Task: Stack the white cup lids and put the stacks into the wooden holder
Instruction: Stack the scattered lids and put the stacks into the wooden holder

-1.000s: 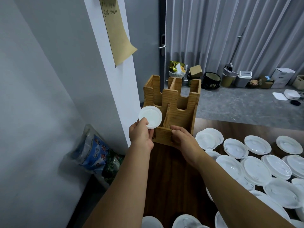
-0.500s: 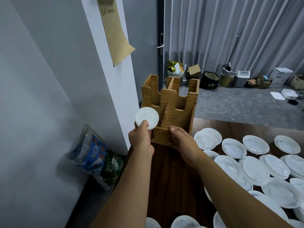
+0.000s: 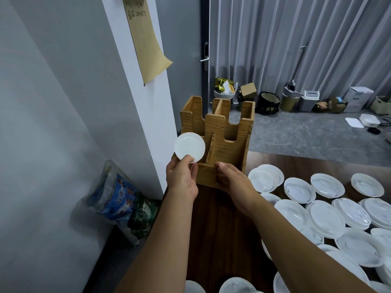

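At about nine o'clock from the centre, a crinkled clear plastic bag with blue and green printed packets (image 3: 118, 204) leans at the foot of a white pillar (image 3: 146, 115), which carries a tan paper note with handwriting (image 3: 146, 39). Just right of that, the left hand (image 3: 182, 178) pinches the lower edge of a small round white plastic cup lid (image 3: 189, 147) between thumb and curled fingers, holding it upright with its flat face toward the camera. The lid sits just beside the left wall of a tall, slotted wooden holder of pale bamboo (image 3: 222, 140), overlapping its left front edge at roughly ten o'clock from the holder's base. The holder stands on the far left end of a dark brown wooden surface (image 3: 213, 225). The right hand (image 3: 232, 178) grips the holder's low front panel, thumb on top of its rim and fingers curled against its front face. From three to five o'clock, many wide white plastic lids (image 3: 325, 216) lie spread and overlapping across the surface. At one o'clock, on the grey floor before grey curtains (image 3: 296, 39), stand bins, boxes and bags (image 3: 304, 100).
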### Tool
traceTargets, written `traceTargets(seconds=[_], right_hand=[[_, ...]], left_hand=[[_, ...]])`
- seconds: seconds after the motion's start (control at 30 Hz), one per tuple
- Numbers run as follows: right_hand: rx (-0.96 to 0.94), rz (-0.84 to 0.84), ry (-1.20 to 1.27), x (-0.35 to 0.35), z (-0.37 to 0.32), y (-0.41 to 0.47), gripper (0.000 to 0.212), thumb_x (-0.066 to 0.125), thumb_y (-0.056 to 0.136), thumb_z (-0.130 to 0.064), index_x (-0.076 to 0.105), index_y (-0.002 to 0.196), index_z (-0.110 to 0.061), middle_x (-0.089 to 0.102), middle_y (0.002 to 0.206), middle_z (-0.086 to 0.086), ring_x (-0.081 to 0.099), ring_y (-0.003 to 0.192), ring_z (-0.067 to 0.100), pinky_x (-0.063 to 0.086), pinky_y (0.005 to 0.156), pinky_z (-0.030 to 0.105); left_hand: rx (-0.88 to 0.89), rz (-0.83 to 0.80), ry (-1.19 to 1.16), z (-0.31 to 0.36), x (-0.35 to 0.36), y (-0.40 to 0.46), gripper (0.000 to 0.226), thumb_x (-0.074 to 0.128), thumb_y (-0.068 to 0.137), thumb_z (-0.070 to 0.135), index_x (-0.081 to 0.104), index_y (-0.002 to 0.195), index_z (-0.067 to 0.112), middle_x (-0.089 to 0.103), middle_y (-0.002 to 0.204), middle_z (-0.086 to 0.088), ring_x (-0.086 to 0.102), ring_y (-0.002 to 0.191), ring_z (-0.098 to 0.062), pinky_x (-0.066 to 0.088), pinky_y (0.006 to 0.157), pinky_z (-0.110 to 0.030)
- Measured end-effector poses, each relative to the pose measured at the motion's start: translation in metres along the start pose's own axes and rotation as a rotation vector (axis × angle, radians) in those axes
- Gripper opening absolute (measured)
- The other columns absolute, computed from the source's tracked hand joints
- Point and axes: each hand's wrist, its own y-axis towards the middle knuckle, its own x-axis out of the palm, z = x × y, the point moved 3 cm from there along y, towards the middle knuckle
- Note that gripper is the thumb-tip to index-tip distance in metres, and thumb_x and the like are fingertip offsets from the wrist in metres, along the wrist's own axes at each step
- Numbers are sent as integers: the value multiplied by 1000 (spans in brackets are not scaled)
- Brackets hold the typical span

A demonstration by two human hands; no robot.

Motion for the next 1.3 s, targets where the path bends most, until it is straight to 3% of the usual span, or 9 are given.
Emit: traceTargets(seconds=[0.07, 0.2, 0.37, 0.5, 0.57, 0.67, 0.87, 1.03, 1.3], right_hand=[[-1, -5, 2, 0, 1, 1, 30, 56, 109, -53, 75, 126, -37, 79, 110, -22, 67, 123, 9, 54, 91, 24], [1, -6, 4, 0, 0, 1, 30, 56, 109, -51, 75, 127, -36, 77, 121, -14, 66, 125, 11, 53, 94, 28], [3, -22, 11, 0, 0, 1, 30, 56, 110, -49, 74, 128, -32, 80, 112, -17, 70, 121, 9, 54, 93, 27], [-1, -35, 10, 1, -2, -2, 30, 55, 110, -49, 74, 127, -33, 80, 111, -17, 72, 115, 5, 54, 92, 26], [-3, -42, 11, 0, -2, -3, 30, 54, 111, -49, 73, 129, -33, 80, 112, -18, 74, 111, 2, 54, 92, 25], [-9, -53, 18, 0, -2, -3, 32, 54, 111, -48, 72, 131, -30, 81, 113, -16, 75, 108, 0, 54, 92, 26], [-17, -46, 37, -1, -1, -2, 31, 55, 111, -46, 74, 129, -29, 81, 118, -10, 74, 116, 7, 56, 96, 27], [-25, -39, 50, -2, -2, -2, 33, 55, 111, -43, 74, 132, -27, 80, 120, -9, 74, 117, 7, 57, 98, 30], [-17, -42, 46, -3, 1, 0, 31, 57, 110, -44, 76, 130, -30, 79, 125, -6, 69, 128, 17, 53, 110, 41]], left_hand=[[24, 56, 14, -5, -5, 3, 42, 81, 89, 0, 68, 123, 19, 70, 128, -9, 72, 111, -23, 65, 90, -31], [0, 122, 80, -10, -15, 10, 43, 88, 85, 10, 69, 124, 7, 75, 117, -11, 77, 97, -20, 64, 68, -23], [-36, 101, 312, -4, -9, 22, 37, 89, 81, 24, 76, 111, 8, 82, 93, -5, 66, 65, -9, 52, 50, -23], [-67, 81, 381, -2, -3, 26, 46, 92, 79, 29, 74, 117, 10, 83, 96, -3, 64, 66, -11, 47, 39, -19], [-81, 81, 400, -5, -4, 29, 51, 93, 79, 30, 71, 122, 12, 82, 100, -2, 67, 74, -13, 49, 39, -20], [-117, 102, 431, -13, -7, 34, 53, 93, 80, 31, 70, 124, 12, 80, 105, -4, 75, 89, -22, 59, 58, -29], [-116, 150, 455, -29, -17, 42, 53, 89, 81, 30, 73, 127, 8, 79, 116, -8, 76, 103, -28, 62, 81, -36], [-67, 149, 478, -29, -17, 41, 52, 92, 86, 37, 69, 125, 13, 80, 107, -5, 81, 77, -21, 60, 58, -33], [-13, 162, 458, -27, -18, 33, 44, 89, 89, 37, 64, 119, 20, 72, 99, -2, 79, 83, -24, 58, 51, -31]])
